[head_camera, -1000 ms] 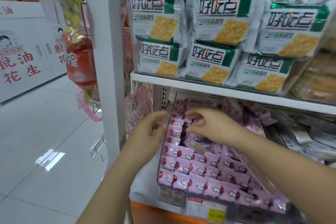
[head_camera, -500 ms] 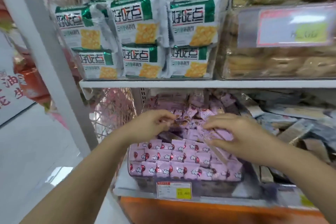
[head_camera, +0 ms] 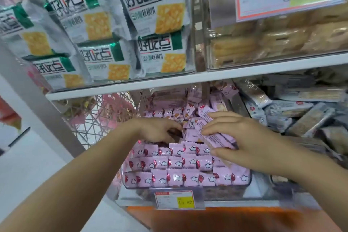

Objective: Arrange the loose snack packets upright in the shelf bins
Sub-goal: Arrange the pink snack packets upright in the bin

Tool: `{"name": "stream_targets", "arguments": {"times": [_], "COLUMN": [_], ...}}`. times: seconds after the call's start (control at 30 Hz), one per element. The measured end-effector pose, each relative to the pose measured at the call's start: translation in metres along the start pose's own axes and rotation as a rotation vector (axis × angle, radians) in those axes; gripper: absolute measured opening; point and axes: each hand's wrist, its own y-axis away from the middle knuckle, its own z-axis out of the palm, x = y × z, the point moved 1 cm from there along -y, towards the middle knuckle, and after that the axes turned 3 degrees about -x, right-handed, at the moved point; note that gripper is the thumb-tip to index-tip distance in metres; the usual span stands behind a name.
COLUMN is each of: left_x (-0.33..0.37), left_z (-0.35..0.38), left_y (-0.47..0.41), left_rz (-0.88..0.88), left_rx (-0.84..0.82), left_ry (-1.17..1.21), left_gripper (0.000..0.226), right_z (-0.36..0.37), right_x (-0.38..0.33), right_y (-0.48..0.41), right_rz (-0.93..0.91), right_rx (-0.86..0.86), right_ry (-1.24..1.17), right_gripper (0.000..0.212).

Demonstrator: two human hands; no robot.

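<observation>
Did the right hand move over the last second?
Yes. Against the pink-packet bin, the right hand, gripping a long pink packet, shifted rightward to its right half.

The upper white shelf (head_camera: 188, 79) carries a row of green-and-silver cracker bags (head_camera: 150, 5) stacked two high and, just beside them on the right, a clear box (head_camera: 203, 24) of tan biscuits. The lower shelf (head_camera: 244, 203) carries a clear bin (head_camera: 222, 194) of pink packets (head_camera: 175, 164), with grey-blue packets (head_camera: 282, 111) heaped alongside.
</observation>
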Motion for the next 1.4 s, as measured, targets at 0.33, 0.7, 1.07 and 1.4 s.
{"name": "stream_targets", "arguments": {"times": [0.33,0.7,1.07,1.4], "left_x": [-0.010,-0.013,-0.011,-0.016], "left_z": [0.006,0.008,0.000,0.002], "left_y": [0.010,0.011,0.010,-0.011], "left_rz": [0.068,0.033,0.082,0.149], "left_rx": [0.172,0.568,0.229,0.186], "left_ry": [0.143,-0.079,-0.208,-0.376], "left_gripper": [0.046,0.041,0.036,0.030], "right_z": [0.001,0.002,0.002,0.003], "right_x": [0.000,-0.003,-0.003,-0.001], "right_y": [0.000,-0.001,0.001,-0.001], "right_rz": [-0.015,0.014,-0.008,-0.018], "right_rx": [0.013,-0.007,0.007,0.021], "right_ry": [0.018,0.022,-0.013,0.008], "right_gripper": [0.041,0.041,0.040,0.040]}}
